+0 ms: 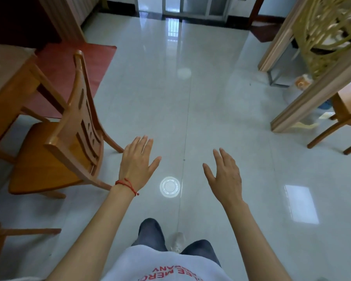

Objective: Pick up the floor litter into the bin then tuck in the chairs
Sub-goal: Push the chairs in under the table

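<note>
Both hands are out in front, palms down, fingers straight and spread, holding nothing. The left hand (137, 163) has a red string bracelet (128, 184) on the wrist and hangs just beside the back of the wooden chair (67, 138), not touching it as far as I can see. The right hand (224, 175) is over bare floor (211, 98), well apart from the left.

The litter here is a round clear plastic lid (170, 187) lying flat on the shiny tiles, right between the two hands and a bit closer to the left wrist. The chair on the left sits pulled out from the wooden table (6, 78), angled, its seat mostly showing. There's a red mat (69, 63) under the table area. Off to the right, part of another wooden chair (344, 116) pokes into view next to a wooden frame (312, 94). Some blurry stuff sits on the floor behind that frame, can't tell what it is.
</note>
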Motion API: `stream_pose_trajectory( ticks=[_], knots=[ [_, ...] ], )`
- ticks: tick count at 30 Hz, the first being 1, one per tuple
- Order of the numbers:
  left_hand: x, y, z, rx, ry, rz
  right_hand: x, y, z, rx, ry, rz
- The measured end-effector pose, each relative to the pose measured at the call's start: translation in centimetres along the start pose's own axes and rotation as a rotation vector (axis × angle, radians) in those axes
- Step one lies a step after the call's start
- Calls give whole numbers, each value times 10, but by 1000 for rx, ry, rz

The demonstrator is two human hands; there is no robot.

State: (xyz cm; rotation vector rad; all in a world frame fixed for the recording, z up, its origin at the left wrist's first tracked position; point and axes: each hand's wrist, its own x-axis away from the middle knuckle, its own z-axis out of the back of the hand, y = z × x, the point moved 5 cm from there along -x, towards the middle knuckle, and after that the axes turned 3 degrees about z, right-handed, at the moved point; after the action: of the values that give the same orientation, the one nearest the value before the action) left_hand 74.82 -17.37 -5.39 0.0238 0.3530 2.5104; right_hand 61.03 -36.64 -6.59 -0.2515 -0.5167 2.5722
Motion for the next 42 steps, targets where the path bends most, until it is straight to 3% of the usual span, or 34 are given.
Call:
stream_pose_trajectory(
  ticks=[20, 28, 35, 42],
  knots=[
    [-282, -46, -20, 21, -38, 38, -287, -19, -39, -10, -31, 35],
    [-348, -65, -24, 20, -36, 111, -375, -26, -51, -5, -79, 89],
    [-390, -86, -22, 10, 12, 296, -466, -45, -68, -31, -177, 256],
    [-395, -103, -11, 10, 93, 653, -548, -92, -83, -29, -335, 569]
  ],
)
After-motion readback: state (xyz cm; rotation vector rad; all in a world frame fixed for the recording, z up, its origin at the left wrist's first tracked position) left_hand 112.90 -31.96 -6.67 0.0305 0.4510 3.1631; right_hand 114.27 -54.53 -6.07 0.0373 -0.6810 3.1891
